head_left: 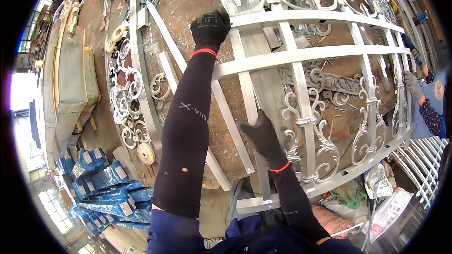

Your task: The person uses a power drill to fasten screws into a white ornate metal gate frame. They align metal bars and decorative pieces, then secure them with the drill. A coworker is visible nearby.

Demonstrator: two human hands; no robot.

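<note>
A silver metal fence panel with long rails, upright bars and scrollwork lies across the workbench in front of me. My left hand, in a black glove, is closed around the left end of its far rail. Nearer to me, my right hand, in a dark glove, is closed on the leftmost upright bar, its thumb pointing away from me. Cast scroll ornaments sit between the uprights in the near part of the panel.
A co-worker's gloved hand is at the panel's right end. Loose scroll castings and straight bars lie at left. Blue-wrapped bundles stand at lower left. Bags and stacked tubes are at lower right.
</note>
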